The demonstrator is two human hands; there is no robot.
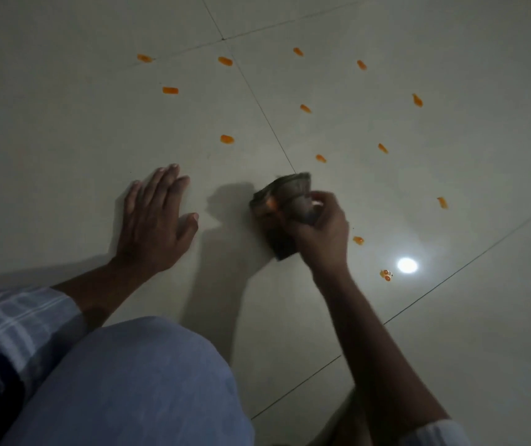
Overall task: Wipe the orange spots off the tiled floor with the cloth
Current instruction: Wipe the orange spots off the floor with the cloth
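My right hand (322,233) grips a bunched dark cloth (277,201) with an orange smear on it, held just above the pale tiled floor (65,123). Flat on the floor to the left lies my left hand (155,220), fingers straight and spread. Several orange spots dot the tiles beyond and to the right of the cloth; the nearest are one (321,158) just past the cloth, one (358,240) right of my right wrist and one (386,275) beside a light glare. Others lie farther off, such as one (227,139) ahead of my left hand.
My bent knee in blue trousers (129,381) fills the lower left. Dark grout lines (270,123) cross the tiles. A bright reflection of a lamp (407,265) shines on the floor at the right.
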